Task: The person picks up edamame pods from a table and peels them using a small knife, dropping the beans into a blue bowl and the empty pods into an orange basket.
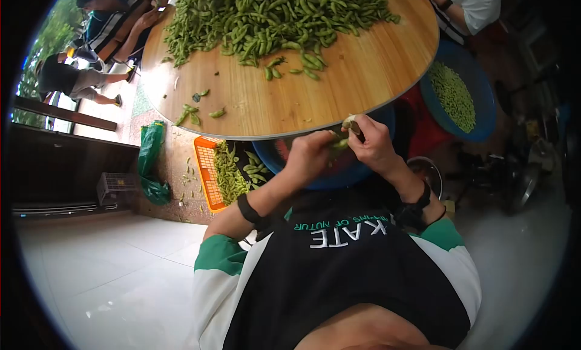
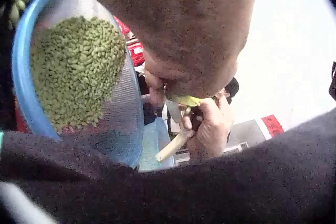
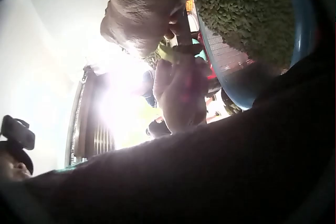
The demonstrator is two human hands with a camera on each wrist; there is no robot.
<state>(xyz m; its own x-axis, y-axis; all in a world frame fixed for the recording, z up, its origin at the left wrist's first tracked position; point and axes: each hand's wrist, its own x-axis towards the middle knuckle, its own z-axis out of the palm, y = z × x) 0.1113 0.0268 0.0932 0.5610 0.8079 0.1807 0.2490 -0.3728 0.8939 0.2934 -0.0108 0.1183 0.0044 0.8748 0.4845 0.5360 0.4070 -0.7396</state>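
Observation:
Over a blue basin (image 1: 357, 179) at the table's near edge, my two hands meet. My left hand (image 1: 307, 157) pinches a green soybean pod (image 1: 340, 144), which shows yellow-green between the hands in the left wrist view. My right hand (image 1: 376, 145) grips a slim tool with a pale, stick-like handle (image 2: 174, 146); its working end is hidden by the fingers. The right fingertips touch the pod held by the left hand. Below the hands, in the left wrist view, shelled beans (image 2: 79, 71) fill much of a blue-rimmed mesh sieve (image 2: 137, 124).
A large pile of pods (image 1: 272, 23) covers the far part of the round wooden table (image 1: 242, 102). An orange basket (image 1: 207, 174) with pods stands on the floor at left, a green sack (image 1: 151, 162) beside it. Another blue basin (image 1: 487, 102) holds shelled beans. People sit across.

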